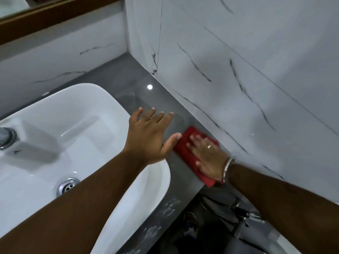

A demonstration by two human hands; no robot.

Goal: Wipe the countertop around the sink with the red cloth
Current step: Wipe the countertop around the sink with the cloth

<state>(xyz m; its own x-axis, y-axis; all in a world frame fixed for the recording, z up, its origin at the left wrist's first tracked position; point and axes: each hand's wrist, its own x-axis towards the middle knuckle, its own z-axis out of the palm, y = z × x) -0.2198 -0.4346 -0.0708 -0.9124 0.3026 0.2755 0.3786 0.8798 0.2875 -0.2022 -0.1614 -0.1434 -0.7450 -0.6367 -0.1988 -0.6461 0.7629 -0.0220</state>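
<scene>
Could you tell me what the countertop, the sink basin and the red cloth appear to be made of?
Countertop: grey polished stone or glazed tile, hard to say which; it mirrors a ceiling light sharply.
Sink basin: white glazed ceramic by the look, smooth and glossy with soft highlights along its rounded rim.
Red cloth: soft matte fabric, perhaps microfibre; it lies flat under the right hand, motion-blurred, so its weave is unclear.

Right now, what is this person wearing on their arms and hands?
Both forearms are bare, with no sleeves in view. The right hand has a slim ring on one finger and a thin silver bangle at the wrist. The left hand wears nothing.
</scene>
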